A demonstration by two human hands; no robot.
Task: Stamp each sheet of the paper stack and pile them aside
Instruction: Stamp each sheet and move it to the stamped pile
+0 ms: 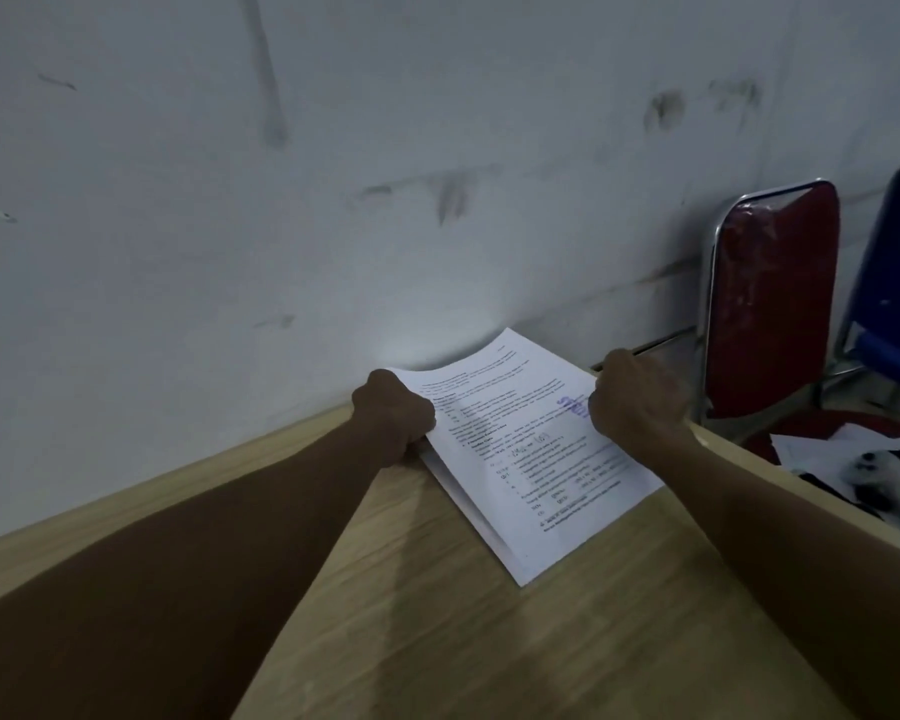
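Note:
A stack of printed white paper sheets (520,459) lies on the wooden table (489,641) close to the wall. The top sheet carries a blue stamp mark (572,405) near its right edge. My left hand (396,413) grips the stack's left edge, fingers curled round it. My right hand (635,394) holds the right edge, beside and partly over the stamp mark. No stamp tool is in view.
A scuffed white wall (333,200) stands right behind the table. To the right are a red chair (770,298) and a blue chair (894,283). Papers and dark items (863,465) lie on the red chair's seat.

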